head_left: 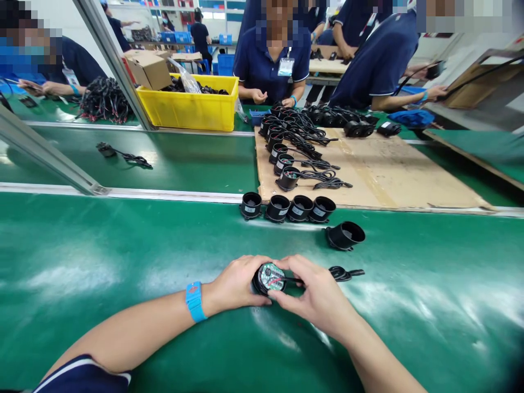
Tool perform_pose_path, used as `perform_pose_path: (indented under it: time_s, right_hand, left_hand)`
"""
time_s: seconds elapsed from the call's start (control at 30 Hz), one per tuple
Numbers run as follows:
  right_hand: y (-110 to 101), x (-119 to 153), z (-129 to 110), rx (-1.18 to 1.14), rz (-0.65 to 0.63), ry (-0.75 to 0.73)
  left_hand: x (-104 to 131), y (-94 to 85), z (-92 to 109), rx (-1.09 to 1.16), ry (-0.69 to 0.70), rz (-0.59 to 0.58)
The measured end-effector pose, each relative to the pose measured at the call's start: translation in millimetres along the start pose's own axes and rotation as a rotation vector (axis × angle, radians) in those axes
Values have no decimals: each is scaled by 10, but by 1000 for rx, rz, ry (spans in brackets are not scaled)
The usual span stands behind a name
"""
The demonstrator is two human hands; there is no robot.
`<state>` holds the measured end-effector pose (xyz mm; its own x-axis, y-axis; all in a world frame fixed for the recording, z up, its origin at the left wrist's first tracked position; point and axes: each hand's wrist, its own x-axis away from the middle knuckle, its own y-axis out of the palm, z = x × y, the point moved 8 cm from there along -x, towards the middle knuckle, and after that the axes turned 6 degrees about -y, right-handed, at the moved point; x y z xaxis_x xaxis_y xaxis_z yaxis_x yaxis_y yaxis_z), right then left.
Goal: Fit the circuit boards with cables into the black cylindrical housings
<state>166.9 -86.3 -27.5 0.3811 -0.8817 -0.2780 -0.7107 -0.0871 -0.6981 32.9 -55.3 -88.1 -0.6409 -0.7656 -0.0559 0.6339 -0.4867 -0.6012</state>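
Fingers of my left hand (239, 281) wrap round the left side of a black round housing (257, 283). A green circuit board (272, 277) with a red wire sits at the housing's mouth, facing up. My right hand (313, 289) pinches the board's right edge between thumb and fingers. From the board a black cable (341, 273) runs under my right hand and ends in a coiled bundle on the green bench. One black cup (347, 234) stands beyond my right hand, and a row of several labelled black cups (278, 208) stands farther off.
Beyond the white rail (184, 195), cardboard (380, 169) holds several cups with coiled cables. A yellow bin (190, 109) stands at the back left, near a slanted metal post (118, 60). A wired part (123, 155) lies left. People work across the bench.
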Motion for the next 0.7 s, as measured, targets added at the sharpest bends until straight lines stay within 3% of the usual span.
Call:
perform_pose_path:
  time_s: [0.13,0.43,0.53,0.6,0.7]
  right_hand:
    - [-40,12,-36,-7,71,-47]
    - [111,15,142,17,-20,11]
    - [24,50,150,-46,-17,-45]
    - [-56,95,275,-12,-75,-12]
    - [-126,192,638,173,-259,127]
  left_hand:
    - [-6,-79,46,-15,29,20]
    - [-69,-191,-69,-50,12,65]
    - [-64,-256,-77,-48,-2,90]
    - [-86,-280,-131,-69,-47,77]
    - [-139,-307,-241,-107,-98,53]
